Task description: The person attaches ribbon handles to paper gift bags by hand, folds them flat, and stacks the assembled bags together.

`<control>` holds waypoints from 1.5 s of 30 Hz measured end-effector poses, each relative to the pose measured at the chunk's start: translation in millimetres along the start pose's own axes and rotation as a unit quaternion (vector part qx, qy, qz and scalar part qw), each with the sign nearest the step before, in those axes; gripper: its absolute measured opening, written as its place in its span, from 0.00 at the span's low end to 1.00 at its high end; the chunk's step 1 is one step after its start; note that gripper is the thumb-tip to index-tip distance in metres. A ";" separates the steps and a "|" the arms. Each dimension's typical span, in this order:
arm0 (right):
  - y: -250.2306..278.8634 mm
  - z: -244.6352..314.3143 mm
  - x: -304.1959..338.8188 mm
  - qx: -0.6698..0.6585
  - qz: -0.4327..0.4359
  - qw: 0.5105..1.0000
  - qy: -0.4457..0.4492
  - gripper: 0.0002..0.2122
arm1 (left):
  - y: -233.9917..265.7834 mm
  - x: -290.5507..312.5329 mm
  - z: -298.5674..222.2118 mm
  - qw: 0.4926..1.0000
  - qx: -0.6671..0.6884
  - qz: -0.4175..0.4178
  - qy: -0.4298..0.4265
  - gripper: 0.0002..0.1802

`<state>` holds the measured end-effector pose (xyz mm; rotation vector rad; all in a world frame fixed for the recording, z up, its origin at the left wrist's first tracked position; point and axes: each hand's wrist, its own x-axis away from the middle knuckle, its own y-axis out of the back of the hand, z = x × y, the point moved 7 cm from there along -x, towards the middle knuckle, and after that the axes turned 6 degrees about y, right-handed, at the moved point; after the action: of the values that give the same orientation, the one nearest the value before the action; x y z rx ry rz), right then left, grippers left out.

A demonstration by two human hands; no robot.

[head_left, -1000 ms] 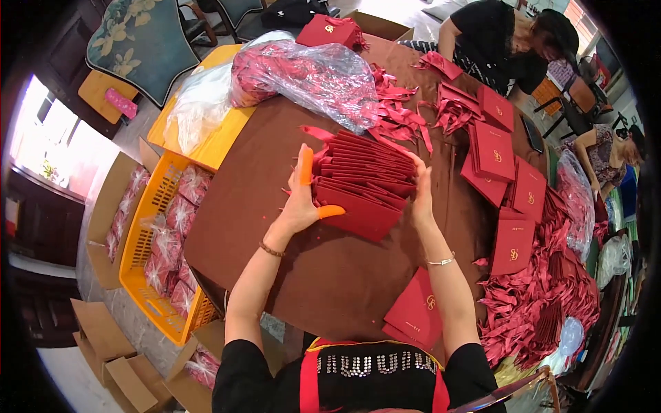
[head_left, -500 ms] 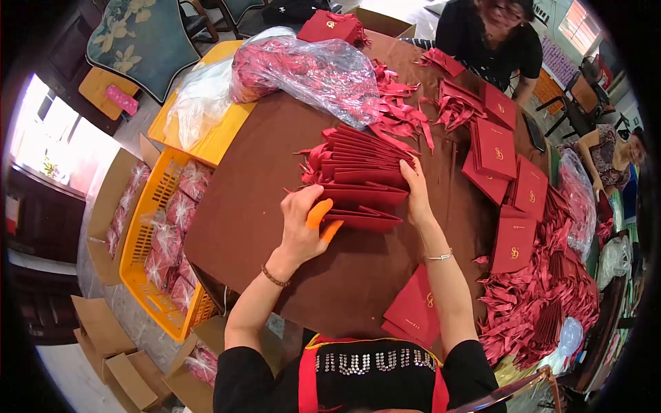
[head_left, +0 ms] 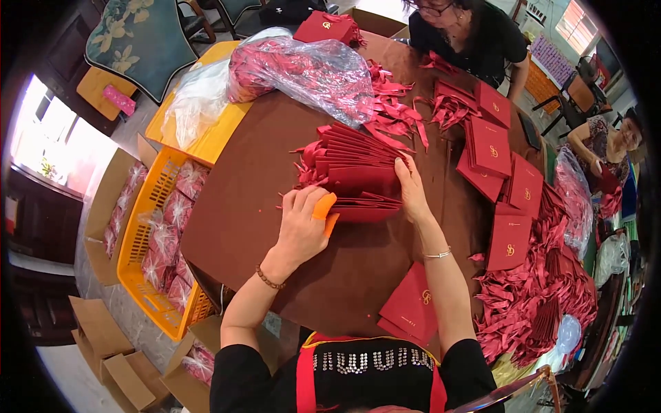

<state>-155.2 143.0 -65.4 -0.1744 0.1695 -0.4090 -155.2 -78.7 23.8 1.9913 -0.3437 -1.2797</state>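
A fanned stack of dark red paper gift bags [head_left: 365, 177] with ribbon handles stands on edge on the brown table, ribbons toward the left. My left hand [head_left: 300, 224], orange covers on its thumb and index finger, grips the nearest bags at their left end. Around the right ends of the stack my right hand [head_left: 412, 191] is closed, fingers on the far side and palm against the edges. A gap shows between the front few bags and the rest. Two flat red bags [head_left: 406, 303] with gold print lie beside my right forearm.
Piles of red bags [head_left: 490, 148] and loose ribbons [head_left: 537, 296] cover the table's right side. A clear plastic sack [head_left: 303, 72] lies at the back. A yellow crate [head_left: 131, 265] of wrapped packs stands left. Two other people are at the far right and back.
The front bags have come closer together, and my left hand has shifted slightly at their end. My right hand keeps its place. The person across the table has leaned to the left.
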 end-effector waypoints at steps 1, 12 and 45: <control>-1.3 2.4 -0.9 0.001 -0.005 1.000 0.005 0.20 | 1.2 -1.3 -0.8 0.998 0.043 0.035 0.043 0.29; 4.8 -12.0 -3.6 -0.045 0.014 0.999 -0.016 0.19 | -17.6 -27.1 -2.9 1.000 0.013 0.026 0.008 0.18; 8.1 20.3 -13.3 0.104 0.062 0.979 -0.163 0.24 | -26.6 -33.9 9.9 0.990 0.032 0.133 -0.019 0.14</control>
<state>-160.2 158.5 -45.7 -0.0232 -0.1853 -0.2672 -183.8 -45.1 25.6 1.9002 -0.6532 -1.1489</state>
